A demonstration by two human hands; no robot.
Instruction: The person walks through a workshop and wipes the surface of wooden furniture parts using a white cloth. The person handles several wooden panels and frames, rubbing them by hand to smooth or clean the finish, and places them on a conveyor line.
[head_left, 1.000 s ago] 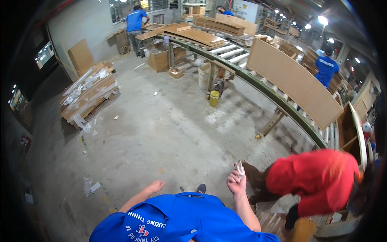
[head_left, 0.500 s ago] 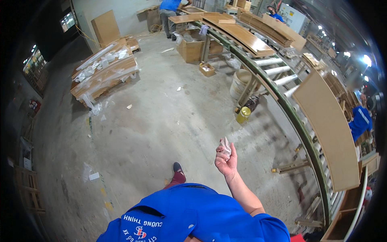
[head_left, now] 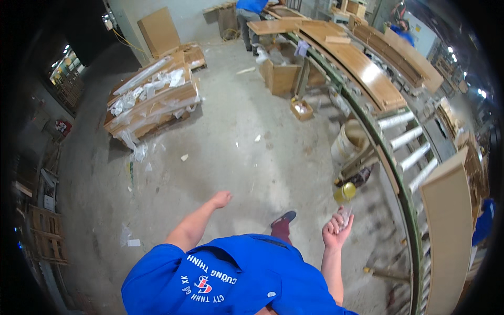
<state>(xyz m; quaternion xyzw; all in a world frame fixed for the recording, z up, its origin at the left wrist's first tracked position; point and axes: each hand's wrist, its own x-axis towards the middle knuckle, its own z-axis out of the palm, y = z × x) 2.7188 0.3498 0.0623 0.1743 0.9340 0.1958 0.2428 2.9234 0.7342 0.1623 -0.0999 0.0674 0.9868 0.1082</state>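
Clearly, the right hand [head_left: 336, 231] has its fingers curled around a crumpled bit of thin, clear or whitish plastic [head_left: 344, 216], part of which sticks up past the fingertips. That hand is raised in front of the body on the right side, over the floor [head_left: 210, 168]. The left hand [head_left: 222, 199] is out in front too, well apart from the right one; its fingers look loosely bent and nothing shows in it, but it is too small to tell how far they are closed.

Beyond the right hand, a yellow jar [head_left: 344, 193] stands on the floor, with a white bucket [head_left: 344, 149] farther back, beside the green-railed roller conveyor [head_left: 387, 160]. Brown wooden panels [head_left: 362, 63] lie on the far part of the conveyor, and a large pale board [head_left: 446, 236] is at its near end. A small open box [head_left: 301, 109] sits on the floor near a bigger box [head_left: 283, 79].

Off to the left is a low stack of boards [head_left: 157, 113] strewn with white plastic sheeting [head_left: 149, 89], and behind it a brown board [head_left: 159, 32] leans against the wall. A co-worker in a blue shirt [head_left: 250, 23] stands at the far end of the conveyor.
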